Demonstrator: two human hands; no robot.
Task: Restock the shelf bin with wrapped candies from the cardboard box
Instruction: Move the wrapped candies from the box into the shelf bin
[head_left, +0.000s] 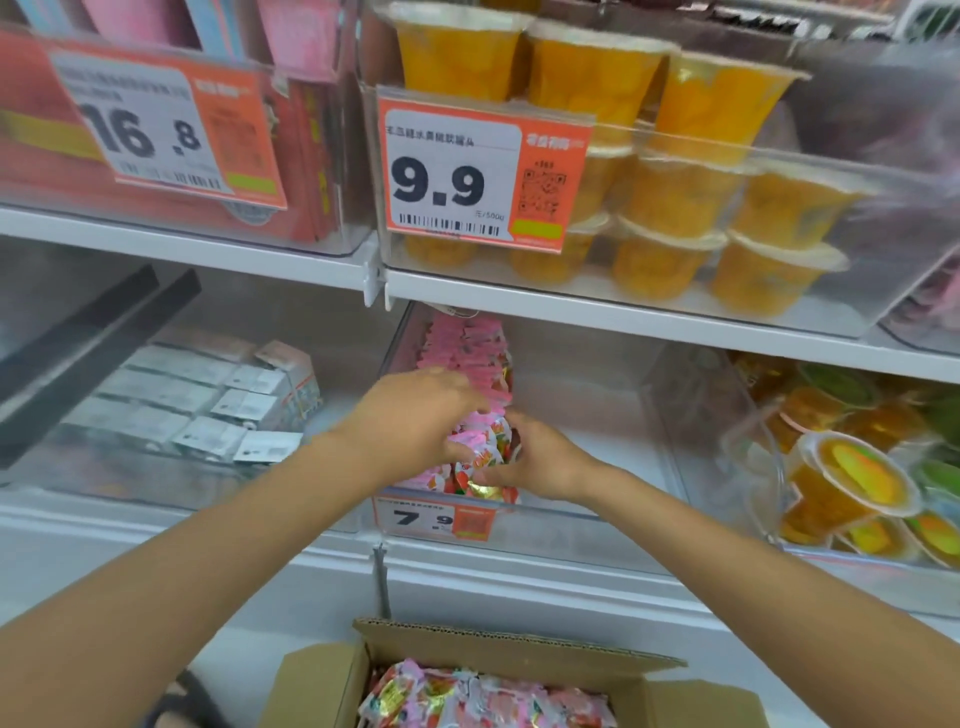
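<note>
I see bare room in the right half of the bin (597, 405), beside candies (467, 348) stacked along its left wall. The shelf (623, 318) above caps the opening low. My left hand (415, 415) and right hand (540, 460) fill the front gap. The box (317, 686) below stands open-topped.

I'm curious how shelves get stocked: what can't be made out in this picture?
All in the head view:
1. Box: cut off by the bottom edge, so how full it is stays unknown.
2. 7.9 tag: its small print is too small and blurred to read.
3. Left hand: its back hides whether the fingers grip the candies.
4. Top-right goods: smeared by blur, so they cannot be identified.
</note>
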